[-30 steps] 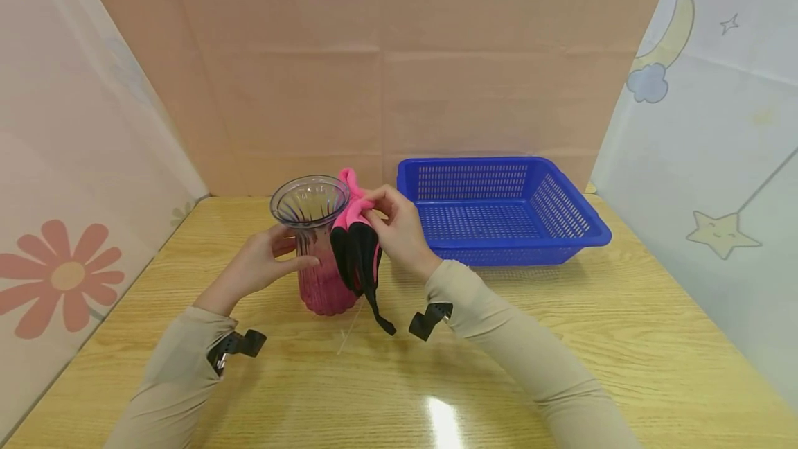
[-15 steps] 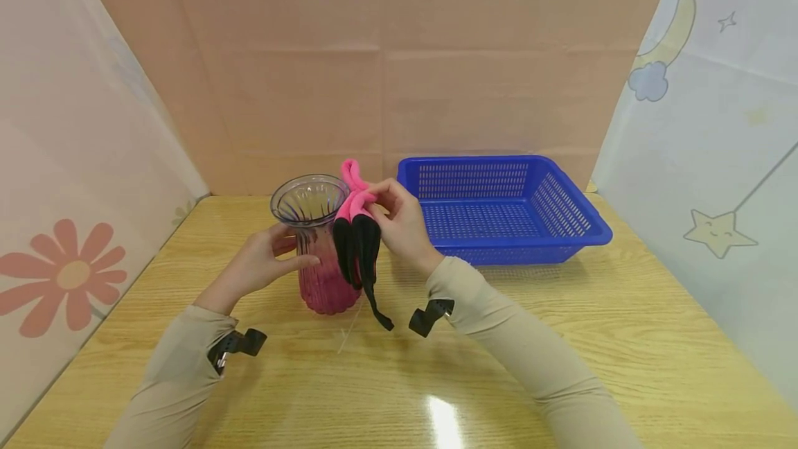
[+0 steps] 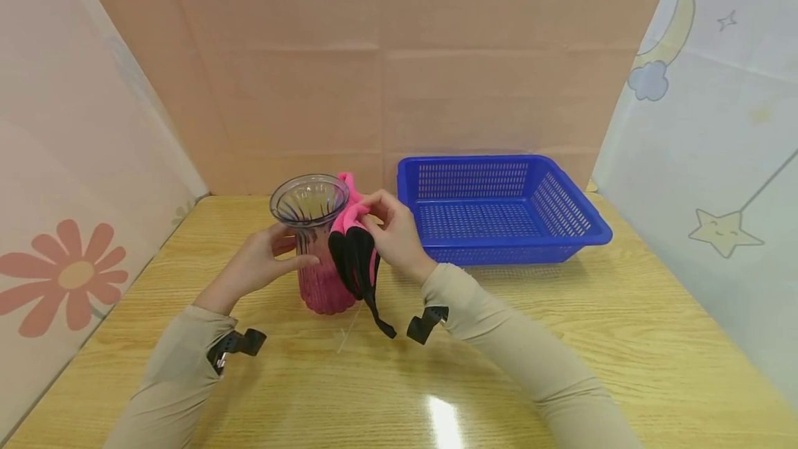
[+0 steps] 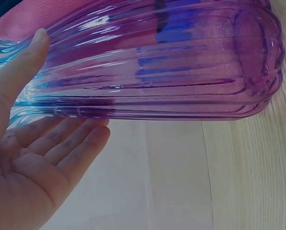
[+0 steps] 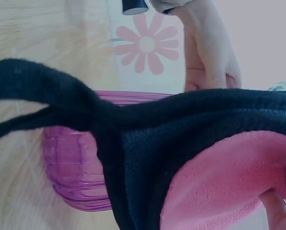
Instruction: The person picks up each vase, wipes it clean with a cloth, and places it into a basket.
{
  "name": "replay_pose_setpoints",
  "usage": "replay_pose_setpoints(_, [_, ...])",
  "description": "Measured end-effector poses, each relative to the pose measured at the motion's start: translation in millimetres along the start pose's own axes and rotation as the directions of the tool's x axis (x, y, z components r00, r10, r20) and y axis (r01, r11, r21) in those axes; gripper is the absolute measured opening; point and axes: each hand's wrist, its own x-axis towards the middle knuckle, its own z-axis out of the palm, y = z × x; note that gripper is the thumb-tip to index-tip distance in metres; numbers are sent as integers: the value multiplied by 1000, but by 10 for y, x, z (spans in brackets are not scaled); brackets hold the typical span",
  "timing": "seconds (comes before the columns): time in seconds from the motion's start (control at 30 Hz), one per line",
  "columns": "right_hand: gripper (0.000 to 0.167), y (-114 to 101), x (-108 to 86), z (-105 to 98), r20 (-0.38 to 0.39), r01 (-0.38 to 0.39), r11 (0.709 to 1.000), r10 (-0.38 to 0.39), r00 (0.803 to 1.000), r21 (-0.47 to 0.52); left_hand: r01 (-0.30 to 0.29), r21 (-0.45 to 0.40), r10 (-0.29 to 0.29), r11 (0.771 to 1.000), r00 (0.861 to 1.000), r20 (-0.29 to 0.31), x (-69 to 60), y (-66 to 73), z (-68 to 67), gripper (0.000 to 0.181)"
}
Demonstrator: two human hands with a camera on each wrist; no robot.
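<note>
A ribbed glass vase (image 3: 324,276), clear at its flared rim and pink-purple below, stands upright on the table. My left hand (image 3: 252,265) holds its left side, thumb in front and the other fingers behind; the left wrist view shows the thumb (image 4: 30,60) against the glass. My right hand (image 3: 395,234) pinches a bunched pink-and-black plush cloth (image 3: 353,251) at the vase's right side, just below the rim. Black trim and a hanging loop (image 5: 42,91) show in the right wrist view. Whether the cloth touches the glass I cannot tell.
A blue plastic basket (image 3: 499,253) with slotted walls stands at the back right of the wooden table (image 3: 337,400). A thin clear strip (image 3: 347,333) lies by the vase's base. Printed sheets stand along the back and both sides.
The right hand lifted the cloth slightly, then brought it back down and a little left along the vase's side. The left hand and the vase have stayed in place.
</note>
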Motion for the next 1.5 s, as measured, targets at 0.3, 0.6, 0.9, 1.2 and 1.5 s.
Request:
replay_pose_setpoints(0.3, [12, 89, -53, 66, 42, 7, 996, -3, 999, -84, 1, 20, 0, 1000, 1000, -12, 10, -3, 19, 69])
replay_pose_setpoints(0.6, [9, 141, -77, 57, 81, 4, 989, 9, 997, -148, -3, 8, 3, 1000, 1000, -9, 10, -3, 17, 69])
replay_pose_setpoints(0.9, [7, 203, -143, 34, 97, -26, 983, 44, 994, -183, 0, -5, 0, 1000, 1000, -7, 16, -19, 24, 69])
replay_pose_setpoints(1.2, [7, 302, -196, 29, 95, -43, 975, 65, 993, -217, 11, 3, -11, 1000, 1000, -5, 13, -22, 22, 71])
replay_pose_setpoints(1.5, [7, 369, -232, 19, 97, -41, 979, 61, 993, -201, 23, 8, -23, 1000, 1000, -10, 6, -1, 20, 72])
